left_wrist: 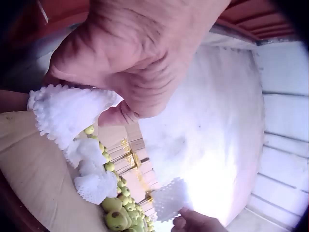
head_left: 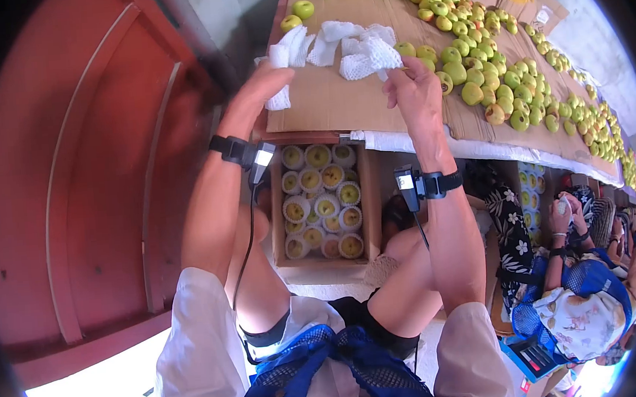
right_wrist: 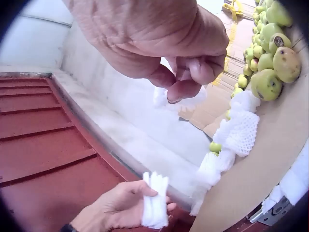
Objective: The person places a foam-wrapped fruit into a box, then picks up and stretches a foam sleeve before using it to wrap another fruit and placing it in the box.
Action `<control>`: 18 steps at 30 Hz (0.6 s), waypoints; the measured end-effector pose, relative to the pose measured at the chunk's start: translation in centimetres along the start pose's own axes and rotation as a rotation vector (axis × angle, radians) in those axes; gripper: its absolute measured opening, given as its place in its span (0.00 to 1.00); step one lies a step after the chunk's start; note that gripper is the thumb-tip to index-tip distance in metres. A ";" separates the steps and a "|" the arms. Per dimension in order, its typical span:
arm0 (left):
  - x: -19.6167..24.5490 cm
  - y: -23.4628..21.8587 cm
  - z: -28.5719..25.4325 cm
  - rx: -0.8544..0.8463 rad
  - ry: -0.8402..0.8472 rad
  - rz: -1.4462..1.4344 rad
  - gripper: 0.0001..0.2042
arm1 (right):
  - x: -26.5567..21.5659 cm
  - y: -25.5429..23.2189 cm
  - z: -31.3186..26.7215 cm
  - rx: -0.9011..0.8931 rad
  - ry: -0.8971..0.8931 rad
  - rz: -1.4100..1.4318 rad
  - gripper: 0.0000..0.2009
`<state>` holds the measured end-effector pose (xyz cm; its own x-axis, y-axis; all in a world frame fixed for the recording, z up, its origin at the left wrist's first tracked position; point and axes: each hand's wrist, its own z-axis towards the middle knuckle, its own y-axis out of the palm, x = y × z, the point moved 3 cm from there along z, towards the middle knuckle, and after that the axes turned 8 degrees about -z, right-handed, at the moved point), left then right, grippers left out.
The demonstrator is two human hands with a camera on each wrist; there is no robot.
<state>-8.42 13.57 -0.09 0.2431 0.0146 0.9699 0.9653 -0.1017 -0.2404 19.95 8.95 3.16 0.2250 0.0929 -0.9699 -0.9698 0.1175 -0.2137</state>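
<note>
Faces a cardboard-covered counter (head_left: pixel 334 109) at 12 o'clock, strewn with loose green apples (head_left: pixel 473 92) round to 3 o'clock, with red panelling (head_left: pixel 87 170) at 9 o'clock. Holds a folded foam stack (right_wrist: pixel 155 203) in the left grip (head_left: pixel 267 82), thumb and fingers closed round it, and pinches one foam net (left_wrist: pixel 169 200) in the nearly closed right grip (head_left: pixel 415 92), beside loose nets (left_wrist: pixel 94 186) on the counter. Reveals a carton (head_left: pixel 369 202) of net-wrapped apples (head_left: pixel 326 205) below the counter and another person (head_left: pixel 583 298) at 4 o'clock only in the head view, the stack's layers clearly in the right wrist view.
</note>
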 end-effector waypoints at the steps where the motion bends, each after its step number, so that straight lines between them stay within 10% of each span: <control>1: -1.7 0.0 2.1 0.052 0.086 0.182 0.21 | -0.2 -0.1 -0.1 -0.002 -0.009 0.002 0.23; 6: -0.7 1.8 4.9 0.372 0.197 0.728 0.31 | -0.8 -0.9 -0.7 0.032 -0.010 -0.008 0.21; 18: -1.2 3.4 12.3 0.433 0.242 0.872 0.38 | -1.1 -2.7 -1.4 0.034 0.025 0.046 0.16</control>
<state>-4.25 25.41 -2.54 0.9026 -0.1004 0.4187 0.4228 0.3911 -0.8175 22.22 7.10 4.63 0.1775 0.0740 -0.9813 -0.9752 0.1472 -0.1653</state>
